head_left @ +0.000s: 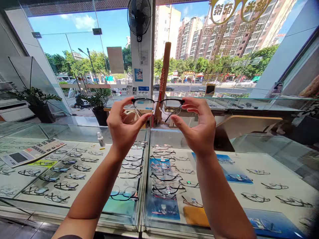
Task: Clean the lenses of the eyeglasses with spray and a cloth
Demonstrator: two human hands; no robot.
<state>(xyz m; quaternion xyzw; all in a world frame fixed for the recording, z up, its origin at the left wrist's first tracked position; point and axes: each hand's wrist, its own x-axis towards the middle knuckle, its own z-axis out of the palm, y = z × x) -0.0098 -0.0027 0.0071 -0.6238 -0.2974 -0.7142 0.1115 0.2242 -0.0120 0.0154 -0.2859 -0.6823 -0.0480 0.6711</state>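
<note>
Raised above the glass display case, a pair of black-topped eyeglasses [157,100] is held level between both hands, its lenses toward the window. My left hand [124,124] grips the left end of the frame with its fingers, the thumb near the lower edge of that lens. A folded light-coloured cloth [130,117] shows beside the left palm. My right hand [198,124] pinches the frame's right end, its thumb below the right lens. The temples extend behind and below the lenses.
Many eyeglasses lie in the glass display case [149,186] below. On its top stand a small white bottle [101,139] and, at left, a calculator [18,157]. A yellow-orange cloth [195,216] lies low in the case. Farther back are potted plants [41,111] and a fan [139,16].
</note>
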